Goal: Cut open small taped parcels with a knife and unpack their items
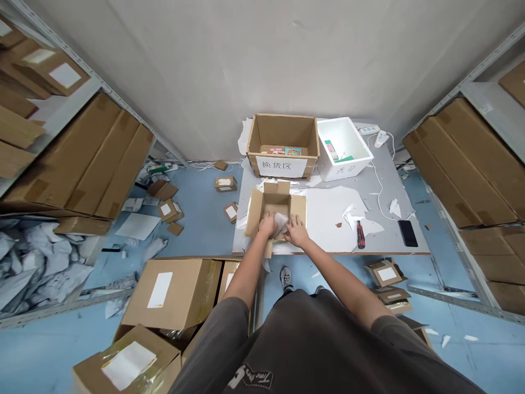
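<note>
An open cardboard box (254,210) stands at the front of the grey table, its flaps folded outward. Inside its near part is a bundle of crumpled whitish wrapping (281,221). My left hand (267,225) reaches over the box's near left side, fingers curled against the wrapping. From the right, my right hand (296,231) meets the same bundle at the box's near right edge, with bent fingers beside the right flap. Whatever the wrapping covers is hidden.
Behind stand a labelled carton (283,167) with small colourful packs and a white foam box (346,169). A red-and-black handled tool (360,235), a phone (408,233) and a power strip (369,130) lie on the table (385,191). Stacked cartons (172,290) crowd the left.
</note>
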Tool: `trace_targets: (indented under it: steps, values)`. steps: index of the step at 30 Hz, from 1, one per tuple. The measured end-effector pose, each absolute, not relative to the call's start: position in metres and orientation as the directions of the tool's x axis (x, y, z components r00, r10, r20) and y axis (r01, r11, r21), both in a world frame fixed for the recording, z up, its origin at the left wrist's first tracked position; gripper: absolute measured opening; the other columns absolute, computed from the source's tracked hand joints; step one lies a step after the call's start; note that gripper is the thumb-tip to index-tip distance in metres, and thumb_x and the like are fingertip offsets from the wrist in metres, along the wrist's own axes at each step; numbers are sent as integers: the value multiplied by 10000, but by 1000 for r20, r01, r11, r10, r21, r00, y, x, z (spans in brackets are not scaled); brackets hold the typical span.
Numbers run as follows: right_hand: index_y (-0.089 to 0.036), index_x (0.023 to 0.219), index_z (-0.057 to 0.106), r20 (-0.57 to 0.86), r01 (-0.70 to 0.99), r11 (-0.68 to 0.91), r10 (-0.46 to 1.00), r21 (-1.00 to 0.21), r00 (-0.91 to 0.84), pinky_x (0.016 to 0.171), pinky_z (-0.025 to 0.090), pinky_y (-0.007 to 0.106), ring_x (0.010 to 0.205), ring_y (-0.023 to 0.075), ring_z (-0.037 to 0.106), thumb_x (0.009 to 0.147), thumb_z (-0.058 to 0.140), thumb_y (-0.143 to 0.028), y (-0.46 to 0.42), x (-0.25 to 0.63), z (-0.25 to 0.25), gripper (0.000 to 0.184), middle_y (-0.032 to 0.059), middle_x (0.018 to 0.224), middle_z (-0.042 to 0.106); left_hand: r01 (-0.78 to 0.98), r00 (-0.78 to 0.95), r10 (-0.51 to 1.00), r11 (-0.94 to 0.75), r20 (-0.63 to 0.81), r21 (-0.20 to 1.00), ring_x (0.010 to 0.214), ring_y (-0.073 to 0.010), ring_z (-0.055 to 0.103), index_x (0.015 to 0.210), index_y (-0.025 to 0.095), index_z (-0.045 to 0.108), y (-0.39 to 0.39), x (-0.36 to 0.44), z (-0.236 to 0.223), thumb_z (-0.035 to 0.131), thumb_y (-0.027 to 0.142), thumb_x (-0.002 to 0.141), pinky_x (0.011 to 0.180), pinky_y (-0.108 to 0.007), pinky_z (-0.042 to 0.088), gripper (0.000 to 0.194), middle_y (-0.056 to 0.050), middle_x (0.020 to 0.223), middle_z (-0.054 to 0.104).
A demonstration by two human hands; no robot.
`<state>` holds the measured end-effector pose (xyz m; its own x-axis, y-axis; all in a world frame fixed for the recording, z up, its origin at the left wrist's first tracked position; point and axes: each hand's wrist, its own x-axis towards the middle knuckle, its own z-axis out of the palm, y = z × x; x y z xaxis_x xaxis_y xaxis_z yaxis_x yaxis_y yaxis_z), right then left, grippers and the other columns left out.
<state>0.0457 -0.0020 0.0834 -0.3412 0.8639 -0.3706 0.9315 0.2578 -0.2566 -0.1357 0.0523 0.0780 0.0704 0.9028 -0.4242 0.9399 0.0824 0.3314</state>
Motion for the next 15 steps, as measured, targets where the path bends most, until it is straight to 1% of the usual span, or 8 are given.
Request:
trace_targets:
  steps: [2, 3, 4, 6, 9, 11, 13, 15]
  values:
    - [-179, 1650, 478, -369, 955, 184, 892, -231, -261, 1258, 303, 579, 1648, 468, 227, 974, 755, -413, -11, 41, 83, 767, 250, 1821, 106, 946, 151, 943, -51, -297, 319, 1496, -321, 537, 1586, 237, 540, 37, -149, 87, 661, 296, 992, 1207, -418, 465, 609, -160, 1736, 406]
    - [-187, 1685, 422, -374, 964, 149, 900, -220, -225, 1251, 307, 582, 1640, 475, 245, 969, 765, -436, -16, 38, 81, 832, 260, 1820, 93, 946, 201, 947, -121, -252, 302, 1563, -343, 449, 1576, 254, 557, 28, -157, 91, 676, 316, 981, 1247, -458, 427, 609, -141, 1753, 383]
    - [-194, 1705, 386, -386, 971, 121, 902, -209, -195, 1248, 307, 589, 1633, 484, 258, 964, 773, -464, -21, 35, 78, 879, 269, 1817, 92, 944, 245, 940, -175, -236, 280, 1616, -365, 358, 1544, 267, 594, 18, -165, 94, 719, 326, 947, 1281, -500, 382, 612, -125, 1761, 375]
    - [-193, 1701, 395, -419, 979, 89, 894, -183, -160, 1248, 290, 618, 1626, 502, 265, 954, 781, -504, -29, 30, 70, 897, 285, 1809, 115, 947, 277, 915, -209, -292, 243, 1669, -406, 217, 1444, 269, 682, -3, -178, 96, 816, 287, 844, 1324, -570, 288, 615, -110, 1773, 361]
    - [-182, 1626, 512, -418, 979, 101, 893, -179, -168, 1229, 322, 640, 1619, 492, 285, 969, 755, -453, -38, 23, 55, 752, 286, 1801, 155, 971, 199, 909, -131, -367, 201, 1683, -423, 166, 1263, 216, 777, -28, -188, 88, 791, 186, 826, 1337, -612, 212, 438, -118, 1802, 302]
    - [-194, 1544, 601, -377, 971, 118, 906, -208, -191, 1179, 419, 598, 1615, 452, 311, 998, 698, -365, -41, 20, 46, 580, 254, 1802, 195, 976, 148, 929, -81, -339, 203, 1688, -396, 169, 1152, 197, 803, -38, -189, 81, 691, 154, 901, 1338, -613, 204, 278, -104, 1811, 284]
    - [-199, 1438, 679, -342, 964, 122, 918, -236, -200, 1117, 502, 534, 1610, 414, 337, 1019, 631, -266, -43, 21, 41, 427, 218, 1797, 252, 971, 133, 949, -67, -285, 228, 1692, -363, 182, 1083, 200, 806, -45, -189, 75, 619, 147, 949, 1344, -600, 210, 236, -79, 1804, 309]
    - [-186, 1336, 723, -312, 960, 115, 930, -257, -195, 1097, 532, 497, 1606, 394, 358, 1013, 592, -179, -44, 24, 41, 349, 194, 1793, 284, 961, 146, 961, -81, -235, 265, 1688, -341, 205, 1046, 213, 799, -48, -190, 73, 620, 153, 952, 1348, -593, 221, 211, -61, 1791, 344]
